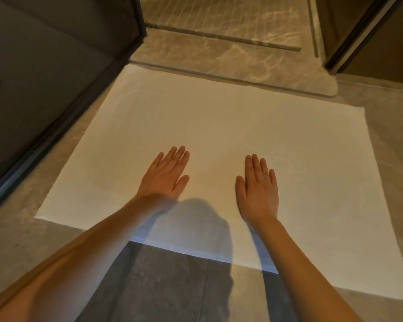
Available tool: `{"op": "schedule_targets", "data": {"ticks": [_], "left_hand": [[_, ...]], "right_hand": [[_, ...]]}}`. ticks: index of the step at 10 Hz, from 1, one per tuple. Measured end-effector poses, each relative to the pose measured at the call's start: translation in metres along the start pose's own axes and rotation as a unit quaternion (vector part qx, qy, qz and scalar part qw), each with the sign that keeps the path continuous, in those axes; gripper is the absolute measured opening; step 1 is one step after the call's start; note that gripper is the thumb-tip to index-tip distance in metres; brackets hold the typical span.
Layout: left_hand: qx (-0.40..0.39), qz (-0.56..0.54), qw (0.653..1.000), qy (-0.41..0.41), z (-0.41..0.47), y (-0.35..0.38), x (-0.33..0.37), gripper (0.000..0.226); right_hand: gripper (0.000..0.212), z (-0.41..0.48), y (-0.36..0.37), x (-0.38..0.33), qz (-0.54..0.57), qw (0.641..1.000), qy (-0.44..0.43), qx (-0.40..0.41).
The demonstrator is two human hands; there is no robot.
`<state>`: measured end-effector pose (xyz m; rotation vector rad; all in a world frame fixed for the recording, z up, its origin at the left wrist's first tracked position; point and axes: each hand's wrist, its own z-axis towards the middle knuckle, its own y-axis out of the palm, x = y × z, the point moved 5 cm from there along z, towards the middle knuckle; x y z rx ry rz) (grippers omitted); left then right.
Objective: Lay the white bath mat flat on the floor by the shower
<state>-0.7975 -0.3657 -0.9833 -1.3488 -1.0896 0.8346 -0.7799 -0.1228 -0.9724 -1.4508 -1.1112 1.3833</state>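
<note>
The white bath mat (219, 126) lies spread out flat on the grey tiled floor, its far edge against the shower threshold. My left hand (166, 174) rests palm down on the mat's near middle, fingers straight and slightly apart. My right hand (258, 189) lies palm down beside it, a hand's width to the right, also flat on the mat. Neither hand grips anything. My forearms' shadow covers the mat's near edge.
The marble shower floor (219, 26) with a long drain slot lies beyond a raised threshold (230, 63). A dark glass door panel (44, 77) runs along the left. A dark door frame (349, 40) stands at the far right. Bare floor tiles (172, 287) lie under my arms.
</note>
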Motion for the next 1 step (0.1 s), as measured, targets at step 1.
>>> {"op": "schedule_targets", "data": {"ticks": [1], "left_hand": [[-0.048,-0.015,0.999,-0.013,0.0084,-0.0053,0.0103,0.062]], "right_hand": [[0.059,0.0025,-0.0061,-0.0004,0.014,1.000,0.009,-0.016]]}}
